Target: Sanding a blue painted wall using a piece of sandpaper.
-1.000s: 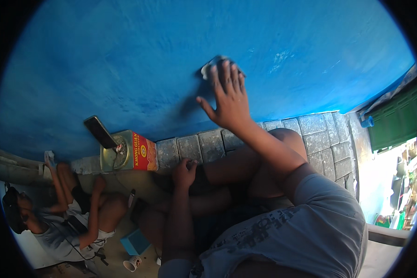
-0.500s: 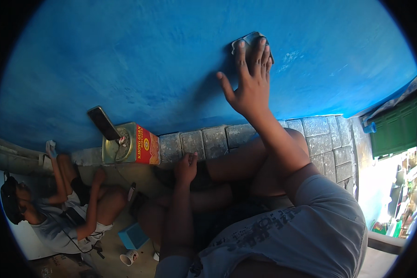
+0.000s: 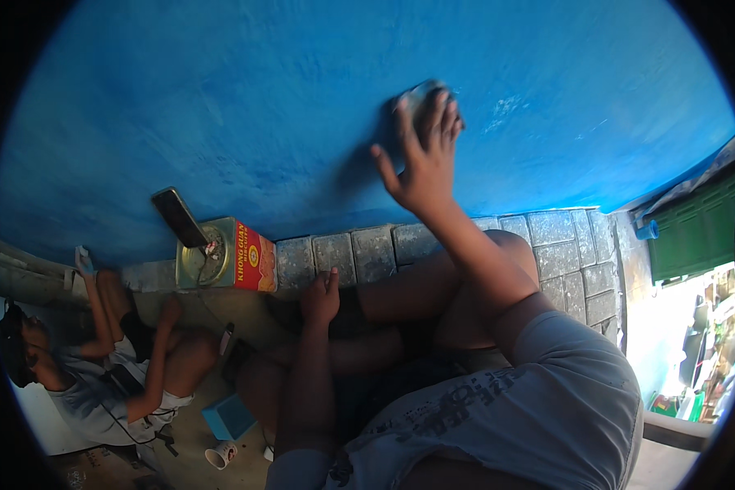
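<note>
My right hand (image 3: 426, 167) lies against the blue wall (image 3: 245, 106), fingers stretched and thumb spread. Under its fingers it holds a grey, thin, folded piece (image 3: 417, 96) flat to the wall; whether this is sandpaper or cloth I cannot tell. A pale scuffed patch shows on the paint to the right of the fingers. Low in front of me, my left hand (image 3: 322, 300) rests near my leg, its fingers loosely bent and partly apart, with nothing visible in it. Nearest to it stands a red and yellow biscuit tin (image 3: 255, 257).
A phone (image 3: 180, 217) leans up from the tin's top. Grey paving blocks (image 3: 371, 251) run along the wall's foot. At the left, another person (image 3: 90, 392) sits with one hand at the wall. A blue box (image 3: 229, 416) and paper cup (image 3: 221, 455) are on the ground.
My right hand has slid down and slightly left along the wall with the grey piece under it. My left hand stays nearly where it was.
</note>
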`<state>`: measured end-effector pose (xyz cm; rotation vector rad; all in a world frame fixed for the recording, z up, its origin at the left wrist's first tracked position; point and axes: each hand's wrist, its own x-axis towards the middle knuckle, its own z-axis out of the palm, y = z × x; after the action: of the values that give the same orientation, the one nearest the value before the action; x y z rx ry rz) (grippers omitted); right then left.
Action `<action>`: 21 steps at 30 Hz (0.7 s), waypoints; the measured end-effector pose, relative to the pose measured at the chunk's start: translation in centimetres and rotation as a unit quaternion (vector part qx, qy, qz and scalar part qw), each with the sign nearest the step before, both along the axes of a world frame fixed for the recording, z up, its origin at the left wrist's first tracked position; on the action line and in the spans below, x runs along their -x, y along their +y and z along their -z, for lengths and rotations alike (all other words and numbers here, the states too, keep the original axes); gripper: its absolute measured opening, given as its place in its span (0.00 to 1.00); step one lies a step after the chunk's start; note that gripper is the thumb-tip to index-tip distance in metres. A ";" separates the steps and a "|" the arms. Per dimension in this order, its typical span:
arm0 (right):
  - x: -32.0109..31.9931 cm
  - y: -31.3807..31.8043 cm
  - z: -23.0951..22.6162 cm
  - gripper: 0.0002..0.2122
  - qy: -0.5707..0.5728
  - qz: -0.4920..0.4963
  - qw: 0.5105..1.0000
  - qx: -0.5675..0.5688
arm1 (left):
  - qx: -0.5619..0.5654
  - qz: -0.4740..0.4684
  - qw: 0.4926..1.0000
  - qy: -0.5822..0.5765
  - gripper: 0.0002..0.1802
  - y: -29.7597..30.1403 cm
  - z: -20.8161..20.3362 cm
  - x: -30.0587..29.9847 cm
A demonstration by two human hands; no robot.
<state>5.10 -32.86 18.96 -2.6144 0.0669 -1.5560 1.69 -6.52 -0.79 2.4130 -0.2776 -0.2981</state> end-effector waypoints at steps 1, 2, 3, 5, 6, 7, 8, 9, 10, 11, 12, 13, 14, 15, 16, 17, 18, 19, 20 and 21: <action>-0.1 0.5 1.9 0.33 0.019 -0.017 1.000 0.012 | -0.003 -0.003 1.000 -0.014 0.29 -0.2 0.0 0.0; 0.2 1.1 3.3 0.33 0.018 -0.016 1.000 0.013 | -0.002 -0.003 1.000 -0.015 0.29 -0.2 0.1 0.0; 0.8 2.1 3.9 0.33 0.107 -0.080 0.991 0.012 | -0.001 -0.006 1.000 -0.017 0.28 -0.2 0.1 0.2; 1.1 2.2 4.4 0.33 0.196 -0.140 0.971 0.011 | 0.000 -0.007 1.000 -0.017 0.27 -0.1 0.1 0.1; 0.9 2.3 2.4 0.33 0.158 -0.117 0.980 0.004 | 0.017 -0.020 0.999 -0.025 0.26 0.3 -0.2 0.2; 0.9 2.1 0.4 0.33 0.120 -0.089 0.989 -0.003 | 0.036 -0.029 0.998 -0.034 0.26 0.3 -0.4 0.5; 0.9 1.5 -1.3 0.33 0.120 -0.087 0.989 0.000 | 0.039 -0.028 0.998 -0.033 0.26 0.2 -0.3 0.6; 0.7 0.8 -3.0 0.33 0.056 -0.048 0.997 -0.010 | 0.028 -0.024 0.999 -0.039 0.25 0.4 -0.1 0.4; 0.6 0.6 -3.8 0.33 -0.009 -0.010 1.000 -0.020 | 0.016 -0.022 0.999 -0.045 0.25 0.5 0.0 0.3; 0.4 0.7 -3.7 0.33 -0.012 -0.013 1.000 -0.019 | 0.018 -0.024 0.998 -0.048 0.25 0.7 0.2 0.4; 0.4 0.6 -3.0 0.33 -0.009 -0.015 1.000 -0.019 | 0.013 -0.020 0.998 -0.050 0.24 0.4 0.2 0.3; 0.4 0.8 -1.7 0.33 -0.005 -0.019 1.000 -0.020 | 0.007 -0.018 0.999 -0.051 0.24 0.3 0.2 0.3; 0.3 1.1 0.8 0.33 0.021 -0.031 0.999 -0.011 | 0.010 -0.014 0.998 -0.055 0.24 0.0 0.3 0.3; 0.6 1.5 3.0 0.33 0.018 -0.031 0.999 -0.010 | 0.002 -0.016 0.999 -0.044 0.24 -0.1 0.4 0.3; 1.2 1.8 4.9 0.33 0.121 -0.083 0.989 -0.006 | -0.006 -0.016 0.999 -0.033 0.23 -0.3 0.4 0.2; 1.5 2.2 5.8 0.33 0.224 -0.135 0.965 -0.005 | -0.007 -0.015 0.999 -0.034 0.23 -0.3 0.4 0.1; 1.6 2.4 4.9 0.33 0.210 -0.145 0.966 -0.025 | 0.005 -0.014 0.999 -0.042 0.23 0.1 0.4 0.2; 1.3 2.3 2.8 0.33 0.212 -0.151 0.965 -0.027 | 0.017 -0.015 0.999 -0.049 0.23 0.4 0.4 0.3; 1.0 2.2 0.2 0.33 0.120 -0.108 0.986 -0.039 | 0.013 -0.023 0.999 -0.046 0.23 0.9 0.3 0.6; 1.0 1.6 -1.4 0.33 0.027 -0.055 0.997 -0.049 | 0.025 -0.023 0.998 -0.047 0.23 0.7 0.2 0.7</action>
<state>4.12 -31.23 20.39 -2.5381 0.0032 -1.4092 1.04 -5.82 -0.99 2.3846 -0.2684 -0.1547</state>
